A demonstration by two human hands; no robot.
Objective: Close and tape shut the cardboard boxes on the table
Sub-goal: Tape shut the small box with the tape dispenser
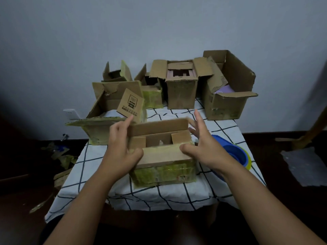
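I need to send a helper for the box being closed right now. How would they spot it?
On the checked tablecloth, it is the small box nearest the front edge, apart from the back row. Alone, it has the left hand and right hand at its flaps.

Home room, plain wall, wall socket, checked tablecloth, dark wooden floor
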